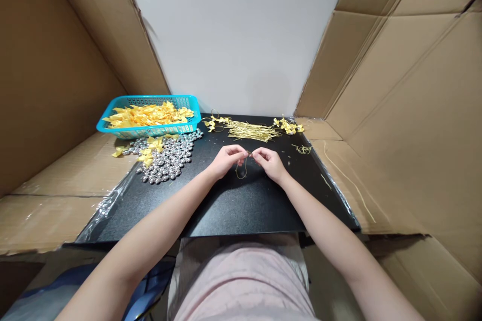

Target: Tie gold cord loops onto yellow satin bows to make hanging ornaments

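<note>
My left hand (227, 158) and my right hand (269, 162) meet over the middle of the black mat (233, 205). Each pinches an end of a thin gold cord (242, 169), which hangs in a small loop between them. Beyond the hands lies a bundle of gold cords (251, 131). Small yellow bows (289, 126) lie at its right end, and a few more bows (213, 122) at its left end.
A blue basket (150, 132) filled with yellow ribbon bows stands at the back left. A heap of silver beads (165, 158) with a few bows on it lies in front of it. Cardboard walls (406, 110) close in both sides. Loose cord scraps (302, 149) lie at right.
</note>
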Demonstrator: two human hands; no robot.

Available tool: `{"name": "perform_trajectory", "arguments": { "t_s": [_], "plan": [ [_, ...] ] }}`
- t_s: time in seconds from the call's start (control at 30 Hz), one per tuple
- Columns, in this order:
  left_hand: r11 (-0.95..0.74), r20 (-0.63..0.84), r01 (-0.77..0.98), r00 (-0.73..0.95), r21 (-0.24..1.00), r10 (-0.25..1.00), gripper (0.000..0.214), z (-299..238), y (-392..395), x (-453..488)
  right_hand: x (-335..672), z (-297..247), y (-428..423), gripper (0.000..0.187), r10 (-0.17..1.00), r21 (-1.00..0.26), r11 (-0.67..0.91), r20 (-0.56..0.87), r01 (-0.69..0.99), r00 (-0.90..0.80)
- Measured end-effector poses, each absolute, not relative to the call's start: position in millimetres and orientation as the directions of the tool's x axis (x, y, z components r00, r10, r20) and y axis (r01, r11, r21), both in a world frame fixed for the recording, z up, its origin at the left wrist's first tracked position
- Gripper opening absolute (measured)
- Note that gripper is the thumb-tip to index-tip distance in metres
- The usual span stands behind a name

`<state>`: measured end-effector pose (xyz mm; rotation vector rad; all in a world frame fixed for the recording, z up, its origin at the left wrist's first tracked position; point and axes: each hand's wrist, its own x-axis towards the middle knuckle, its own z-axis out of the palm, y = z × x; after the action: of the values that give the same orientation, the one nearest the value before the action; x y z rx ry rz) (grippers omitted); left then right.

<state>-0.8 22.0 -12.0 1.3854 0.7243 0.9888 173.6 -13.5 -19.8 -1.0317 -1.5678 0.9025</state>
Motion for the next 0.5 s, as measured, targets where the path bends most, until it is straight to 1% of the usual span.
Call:
{"name": "perform_trajectory", "arguments": {
  "t_s": [0.5],
  "plan": [
    [-0.080, 0.134, -0.138, 0.442, 0.987, 0.887, 0.023, -12.5, 22.7, -1.8, 175.6, -19.7, -12.2, 0.037, 0.932, -0.905, 0.361, 0.359, 0.223, -0.054]
  ]
}}
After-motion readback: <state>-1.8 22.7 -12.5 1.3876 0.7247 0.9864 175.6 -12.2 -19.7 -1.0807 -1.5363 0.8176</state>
